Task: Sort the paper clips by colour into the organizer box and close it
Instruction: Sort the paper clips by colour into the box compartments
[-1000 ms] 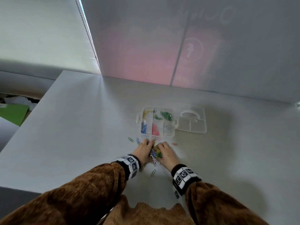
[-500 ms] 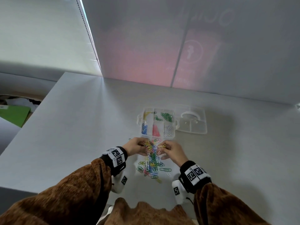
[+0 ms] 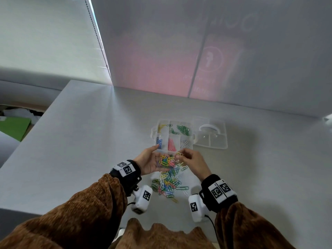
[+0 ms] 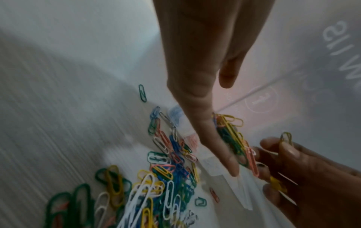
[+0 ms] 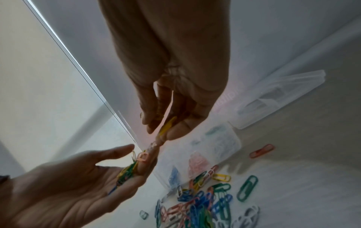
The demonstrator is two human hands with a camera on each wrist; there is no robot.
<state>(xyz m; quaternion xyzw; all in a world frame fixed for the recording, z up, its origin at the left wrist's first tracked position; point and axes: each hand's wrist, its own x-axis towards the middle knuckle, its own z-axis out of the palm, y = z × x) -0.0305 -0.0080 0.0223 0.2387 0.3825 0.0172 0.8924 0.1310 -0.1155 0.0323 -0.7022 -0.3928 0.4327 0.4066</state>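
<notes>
The clear organizer box [image 3: 192, 141] lies open on the white table, its lid [image 3: 212, 136] folded out to the right. Its compartments hold yellow, green, blue, pink and white clips. My left hand [image 3: 154, 159] is raised palm up just in front of the box, carrying a handful of mixed clips [image 3: 166, 161] on nearly straight fingers [image 4: 205, 123]. Over that palm my right hand [image 3: 181, 155] pinches a yellow clip [image 5: 166, 125] between thumb and fingers. A loose heap of mixed clips [image 3: 169, 185] lies on the table below both hands.
A stray pink clip [image 5: 261, 148] lies right of the heap, a green one [image 4: 142, 93] to the left. The table's left edge [image 3: 53, 108] drops off towards a green object [image 3: 12, 128]. A wall rises close behind the box.
Both hands were down on the heap a second ago. They have lifted off it; the left has turned palm up with a handful, and the right now pinches a yellow clip.
</notes>
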